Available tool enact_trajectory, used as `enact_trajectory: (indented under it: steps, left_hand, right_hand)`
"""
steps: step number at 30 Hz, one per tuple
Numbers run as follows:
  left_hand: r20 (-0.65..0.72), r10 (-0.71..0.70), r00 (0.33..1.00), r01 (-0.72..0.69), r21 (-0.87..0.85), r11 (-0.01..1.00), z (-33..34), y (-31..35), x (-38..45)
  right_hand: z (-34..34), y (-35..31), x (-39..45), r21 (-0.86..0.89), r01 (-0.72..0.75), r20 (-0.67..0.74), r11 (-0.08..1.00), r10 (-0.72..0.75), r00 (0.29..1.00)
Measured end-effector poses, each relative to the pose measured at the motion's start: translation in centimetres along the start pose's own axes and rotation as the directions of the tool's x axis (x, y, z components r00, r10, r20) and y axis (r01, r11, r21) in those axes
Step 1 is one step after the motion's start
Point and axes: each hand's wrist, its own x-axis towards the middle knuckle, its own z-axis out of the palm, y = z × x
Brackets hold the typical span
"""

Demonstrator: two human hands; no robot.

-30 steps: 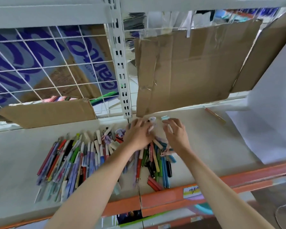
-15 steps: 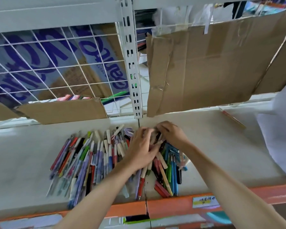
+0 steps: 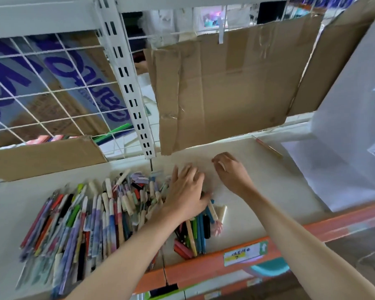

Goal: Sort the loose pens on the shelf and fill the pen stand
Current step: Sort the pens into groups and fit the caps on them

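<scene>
- Dozens of loose plastic pens in red, blue, green, purple and cream lying in a sprawling heap on the pale shelf board, filling its left and middle part.
- Pressing down on the right side of that heap with the left hand, fingers spread and mostly straight, curling round nothing.
- Hovering just right of the heap with the right hand, fingers bent loosely; holding anything or not: cannot tell.
- Lying apart near the back right: one thin orange pencil.
- Leaning behind: a brown cardboard sheet and a white wire grid.
- Running along the front: an orange shelf rail.
</scene>
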Motion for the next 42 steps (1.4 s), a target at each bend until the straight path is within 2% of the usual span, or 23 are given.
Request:
enact_trajectory:
  steps: [2, 5, 7, 9, 11, 15, 20, 24, 27, 31, 35, 42]
  left_hand:
    - [0.007, 0.035, 0.999, -0.035, 0.005, 0.999, 0.0, 1.0, -0.4]
    - [-0.019, 0.084, 0.996, -0.084, 0.012, 0.996, 0.5, 1.9, -1.3]
    - [-0.060, 0.127, 0.990, -0.126, 0.022, 0.992, 1.0, 2.2, -1.9]
    - [-0.099, 0.136, 0.986, -0.134, 0.031, 0.991, 1.5, 2.4, -2.4]
    - [-0.111, 0.132, 0.985, -0.131, 0.015, 0.991, 1.7, 2.4, -2.9]
    - [-0.140, 0.146, 0.979, -0.157, -0.069, 0.985, 1.8, 1.9, -3.6]
    - [-0.232, 0.139, 0.963, -0.179, -0.159, 0.971, 2.2, 1.4, -4.5]
    - [-0.298, 0.156, 0.942, -0.221, -0.200, 0.955, 1.8, 1.3, -5.4]
    - [-0.341, 0.168, 0.925, -0.257, -0.235, 0.937, 1.2, 0.8, -6.9]
    - [-0.332, 0.070, 0.941, -0.138, -0.185, 0.973, 1.0, -1.0, -9.8]
    - [-0.300, -0.114, 0.947, 0.074, -0.142, 0.987, 0.5, -3.3, -12.3]
    - [-0.130, -0.197, 0.972, 0.195, -0.033, 0.980, 1.6, -6.1, -15.3]
  right_hand:
    - [-1.3, 2.2, 0.5, -0.131, -0.020, -0.074, 0.991, 0.010, 0.997]
    - [-3.6, 5.3, 1.9, -0.276, -0.127, -0.181, 0.953, 0.078, 0.980]
    - [-4.6, 7.2, 2.9, -0.313, -0.235, -0.169, 0.920, 0.189, 0.967]
    - [-5.4, 8.9, 3.7, -0.361, -0.299, -0.087, 0.883, 0.288, 0.954]
    - [-5.6, 10.1, 4.1, -0.376, -0.277, -0.067, 0.884, 0.273, 0.960]
    - [-5.3, 9.2, 2.9, -0.295, -0.215, -0.127, 0.931, 0.185, 0.974]
    - [-2.6, 4.2, -3.6, -0.068, -0.047, -0.009, 0.997, 0.046, 0.999]
    - [0.0, 0.3, -8.4, 0.053, -0.046, 0.086, 0.998, 0.041, 0.995]
    - [1.2, -1.7, -9.2, 0.176, -0.083, 0.016, 0.981, 0.081, 0.997]
    - [3.1, -4.4, -9.2, 0.168, -0.114, 0.072, 0.979, 0.103, 0.992]
    - [5.8, -6.7, -9.6, 0.120, -0.032, 0.041, 0.992, 0.027, 0.999]
    - [9.1, -9.2, -9.9, 0.154, 0.102, -0.049, 0.983, -0.096, 0.994]
